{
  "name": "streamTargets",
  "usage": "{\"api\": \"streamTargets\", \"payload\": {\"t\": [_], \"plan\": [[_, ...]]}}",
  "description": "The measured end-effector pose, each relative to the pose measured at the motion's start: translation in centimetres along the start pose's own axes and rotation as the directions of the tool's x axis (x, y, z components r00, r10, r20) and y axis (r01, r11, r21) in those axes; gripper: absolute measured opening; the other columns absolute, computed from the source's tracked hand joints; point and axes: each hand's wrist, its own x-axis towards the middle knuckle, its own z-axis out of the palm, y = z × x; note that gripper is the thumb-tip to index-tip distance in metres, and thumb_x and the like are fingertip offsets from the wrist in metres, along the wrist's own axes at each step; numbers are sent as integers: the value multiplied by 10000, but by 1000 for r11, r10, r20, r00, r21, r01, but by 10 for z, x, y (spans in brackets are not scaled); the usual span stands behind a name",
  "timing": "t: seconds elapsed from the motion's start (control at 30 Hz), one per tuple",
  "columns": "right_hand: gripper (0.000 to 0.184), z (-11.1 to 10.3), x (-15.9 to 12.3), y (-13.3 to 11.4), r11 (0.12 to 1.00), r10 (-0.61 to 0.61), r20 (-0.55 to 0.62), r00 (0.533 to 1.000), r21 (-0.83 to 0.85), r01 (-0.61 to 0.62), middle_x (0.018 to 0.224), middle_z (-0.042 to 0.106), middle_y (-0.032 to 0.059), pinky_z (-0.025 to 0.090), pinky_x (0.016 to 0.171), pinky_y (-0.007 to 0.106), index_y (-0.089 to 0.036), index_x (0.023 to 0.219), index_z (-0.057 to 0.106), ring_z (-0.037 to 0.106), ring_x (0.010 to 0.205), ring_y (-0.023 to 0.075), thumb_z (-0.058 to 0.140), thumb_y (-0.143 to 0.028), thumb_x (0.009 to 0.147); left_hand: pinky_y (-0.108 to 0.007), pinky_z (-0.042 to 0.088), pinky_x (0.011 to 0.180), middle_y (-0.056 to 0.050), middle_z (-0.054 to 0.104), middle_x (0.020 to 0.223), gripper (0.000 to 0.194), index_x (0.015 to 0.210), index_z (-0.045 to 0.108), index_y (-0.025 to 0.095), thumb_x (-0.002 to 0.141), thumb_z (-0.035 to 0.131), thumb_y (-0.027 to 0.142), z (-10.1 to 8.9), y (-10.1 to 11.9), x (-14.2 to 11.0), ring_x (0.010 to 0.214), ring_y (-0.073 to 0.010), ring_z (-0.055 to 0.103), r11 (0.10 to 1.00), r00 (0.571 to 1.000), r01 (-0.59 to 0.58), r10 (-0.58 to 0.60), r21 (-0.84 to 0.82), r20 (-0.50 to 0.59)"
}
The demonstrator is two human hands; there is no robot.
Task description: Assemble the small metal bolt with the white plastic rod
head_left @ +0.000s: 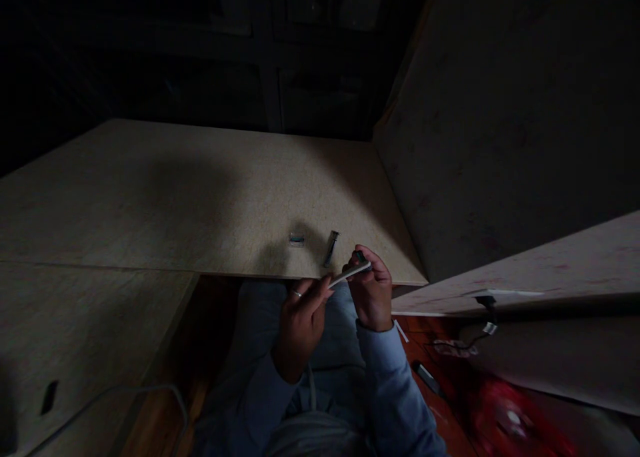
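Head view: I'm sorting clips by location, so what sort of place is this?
Probably a dim indoor room, perhaps in a home: it shows a pale tabletop, a corded black plug at right, and a red, bag-like bundle by the reddish floor.

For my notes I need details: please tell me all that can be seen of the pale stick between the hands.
The pale stick looks slim and straight, perhaps plastic, with a blunt far end. It slants up rightward in the picture, near the table's front edge. The left hand grips and hides its near end; its far end lies at the right hand, beside a dark-green piece.
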Motion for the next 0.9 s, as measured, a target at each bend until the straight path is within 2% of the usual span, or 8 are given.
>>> {"api": "streamTargets", "payload": {"t": [0.17,0.3,0.47,0.57,0.77,0.9], "plan": [[494,2,-2,-2,997,50,54,997,57,-53,881,679,4,439,608,257,-303,1013,772,516,643,113,910,-503,583,-266,579,822,-65,716,1017,448,1352,608,276,946,561,93,-1,-1,-2,946,-158,700,999,997,-32,35,39,-70],[521,3,-4,-1,996,67,159,985,55,-77,727,639,-21,444,638,279,-298,1040,770,526,624,125,890,-548,598,-235,574,722,-39,694,907,412,1286,663,266,926,590,80,-3,-4,1,823,-132,693,1000,986,-7,8,10,-165],[535,2,-5,2,996,62,190,980,58,-74,684,631,-30,433,633,277,-305,1056,770,525,618,125,892,-550,596,-227,569,701,-34,689,883,395,1235,700,254,885,656,77,-6,-4,6,794,-127,685,1000,976,-5,3,-7,-218],[525,2,-4,3,993,69,189,980,77,-85,691,641,-27,434,623,268,-307,1044,777,521,615,121,901,-536,588,-225,577,702,-32,694,880,415,1237,699,262,879,655,57,-7,-1,6,790,-124,690,999,977,-2,-5,-32,-213],[536,1,-3,0,992,68,117,991,99,-79,928,704,17,464,647,262,-296,1008,781,539,676,114,925,-522,544,-223,601,732,-48,728,982,467,1253,687,278,862,653,24,-9,1,3,846,-130,723,979,993,-91,76,-185,-87],[549,0,-4,0,992,79,137,987,85,-91,914,703,17,462,635,269,-300,1024,772,540,663,119,910,-549,555,-237,607,732,-54,750,970,425,1225,707,272,857,681,61,-9,0,4,842,-146,731,975,993,-83,64,-206,-94]]}}
